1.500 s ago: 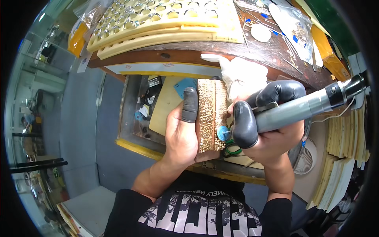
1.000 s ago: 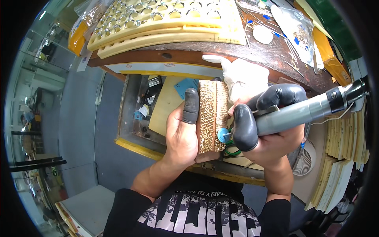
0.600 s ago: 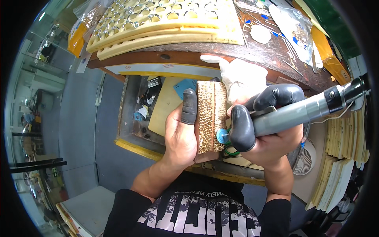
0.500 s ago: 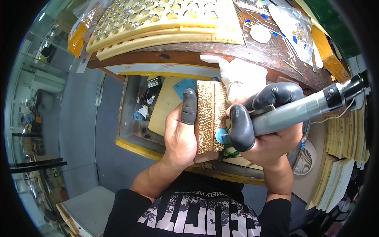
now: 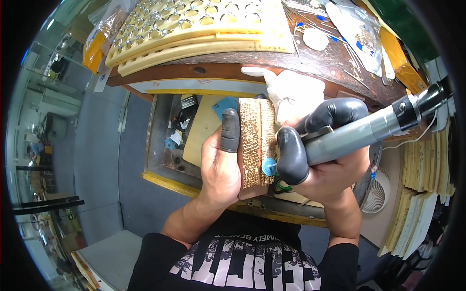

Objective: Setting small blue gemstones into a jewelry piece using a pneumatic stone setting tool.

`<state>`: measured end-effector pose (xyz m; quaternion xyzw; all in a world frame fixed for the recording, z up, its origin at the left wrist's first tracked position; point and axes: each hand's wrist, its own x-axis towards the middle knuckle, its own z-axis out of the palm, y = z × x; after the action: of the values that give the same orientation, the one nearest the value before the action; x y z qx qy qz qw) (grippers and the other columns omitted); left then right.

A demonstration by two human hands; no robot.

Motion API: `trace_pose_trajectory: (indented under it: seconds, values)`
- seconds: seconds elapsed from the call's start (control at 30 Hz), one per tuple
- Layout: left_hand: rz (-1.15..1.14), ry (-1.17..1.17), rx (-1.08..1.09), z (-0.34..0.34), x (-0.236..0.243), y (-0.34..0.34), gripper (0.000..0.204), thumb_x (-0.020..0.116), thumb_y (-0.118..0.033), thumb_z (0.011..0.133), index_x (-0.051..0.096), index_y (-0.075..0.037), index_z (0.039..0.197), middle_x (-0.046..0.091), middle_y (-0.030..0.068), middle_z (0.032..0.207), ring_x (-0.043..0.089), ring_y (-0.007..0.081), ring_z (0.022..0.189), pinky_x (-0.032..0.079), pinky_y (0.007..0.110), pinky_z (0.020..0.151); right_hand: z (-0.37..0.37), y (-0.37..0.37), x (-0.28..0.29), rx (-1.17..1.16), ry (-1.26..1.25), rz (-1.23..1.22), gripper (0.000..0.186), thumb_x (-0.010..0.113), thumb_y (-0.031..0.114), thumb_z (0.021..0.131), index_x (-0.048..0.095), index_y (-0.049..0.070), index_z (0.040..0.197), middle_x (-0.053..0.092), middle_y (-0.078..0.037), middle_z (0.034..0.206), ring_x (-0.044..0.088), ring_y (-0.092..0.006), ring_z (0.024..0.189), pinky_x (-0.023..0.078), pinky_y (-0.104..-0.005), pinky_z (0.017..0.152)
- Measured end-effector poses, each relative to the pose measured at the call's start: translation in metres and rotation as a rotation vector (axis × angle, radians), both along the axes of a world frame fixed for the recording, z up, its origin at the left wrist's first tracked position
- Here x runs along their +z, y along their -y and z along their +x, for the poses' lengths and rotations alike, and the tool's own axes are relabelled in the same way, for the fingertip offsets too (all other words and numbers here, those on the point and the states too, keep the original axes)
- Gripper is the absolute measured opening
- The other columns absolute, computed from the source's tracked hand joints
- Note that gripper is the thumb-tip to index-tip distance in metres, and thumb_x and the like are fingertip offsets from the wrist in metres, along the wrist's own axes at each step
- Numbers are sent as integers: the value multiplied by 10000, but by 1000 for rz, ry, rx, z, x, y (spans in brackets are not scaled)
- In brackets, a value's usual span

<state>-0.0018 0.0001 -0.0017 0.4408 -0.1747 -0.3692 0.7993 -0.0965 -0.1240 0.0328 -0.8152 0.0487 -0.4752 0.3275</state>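
My left hand (image 5: 221,167) is closed around a brown block (image 5: 253,192), its thumb in a black finger cover along the left side. Rows of tiny gold-coloured metal pieces (image 5: 250,145) cover the upper face, split by a lengthwise gap. In my right hand (image 5: 330,167) is a grey rotary handpiece (image 5: 359,138), gripped between black-covered thumb and fingers. Its thin shaft carries a small blue disc (image 5: 268,166), which sits against the right-hand rows near the block's close end. Behind the block's far right side is a white glove-like thing (image 5: 296,94), partly hidden by my right hand.
A yellow tray of rings (image 5: 204,43) stands on the wooden bench (image 5: 218,70). Thin metal rods (image 5: 357,80), a round white piece (image 5: 315,39) and a plastic bag (image 5: 361,36) lie to its right. Below is an open drawer (image 5: 162,160); a white fan (image 5: 376,191) stands at right.
The block and both hands have shifted slightly left in the picture, as has the bench. The rear of the handpiece is a little higher. Both grips are the same.
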Motion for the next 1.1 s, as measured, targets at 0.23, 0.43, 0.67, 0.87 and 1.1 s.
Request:
trace_pose_trajectory:
  seconds: [0.23,0.43,0.67,0.87,1.1]
  values:
    - [16,-18,14,-3,4,1,492,401,-393,1070,614,34,1192,712,113,1007,690,141,851,559,267,762,1,1,4,-21,71,-62,217,805,11,704,624,-50,807,605,-112,850,610,-142,679,495,-258,602]
    - [53,9,1,-2,5,0,513,362,-407,1075,609,31,1173,696,141,1056,694,178,908,567,300,814,1,-1,6,-35,52,3,204,806,20,697,634,-47,785,603,-110,842,599,-145,667,482,-253,585]
    - [30,35,0,-1,2,-2,460,420,-353,1068,594,52,1199,700,136,1063,702,176,911,573,299,812,3,2,2,-24,113,-10,206,798,28,697,619,-33,778,609,-91,801,588,-136,612,467,-251,547]
    - [-23,-9,-11,1,-4,-6,448,422,-332,1067,575,59,1224,694,146,1079,703,192,921,579,310,817,1,3,3,14,150,61,248,788,28,692,604,-32,848,605,-72,750,587,-123,589,468,-256,542]
    - [-23,10,-4,0,-6,-6,458,403,-334,1073,570,60,1236,689,144,1093,699,183,929,575,302,816,8,3,-3,-9,219,-3,234,777,26,702,590,-20,835,611,-66,742,594,-130,584,462,-256,535]
